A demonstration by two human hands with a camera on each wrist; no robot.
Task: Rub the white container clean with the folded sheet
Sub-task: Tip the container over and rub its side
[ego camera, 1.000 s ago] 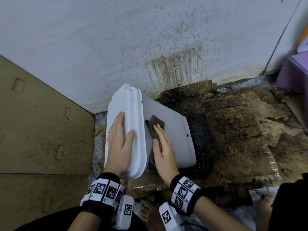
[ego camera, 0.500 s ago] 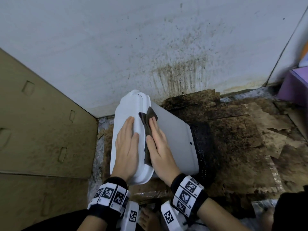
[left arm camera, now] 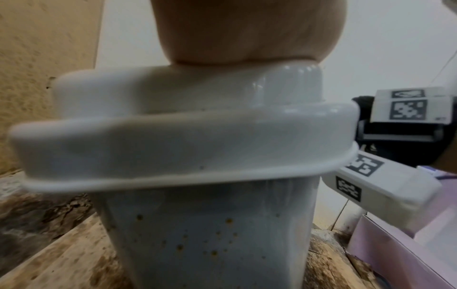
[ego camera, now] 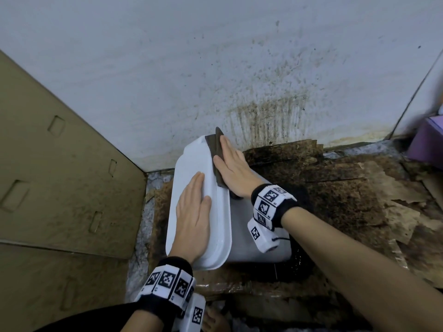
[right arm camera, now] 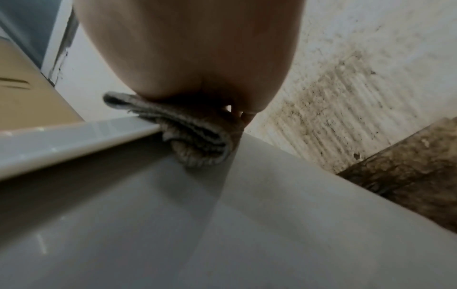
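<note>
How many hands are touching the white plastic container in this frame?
2. The left hand rests flat on the white plastic container's lid; the right hand presses the dark folded sheet against its far edge. None appears hidden.

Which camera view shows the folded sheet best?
The right wrist view: the sheet fills the centre, its folded layers visible, pressed under the right hand against the container. The head view shows only a dark strip beside the fingers. The left wrist view does not show it.
</note>
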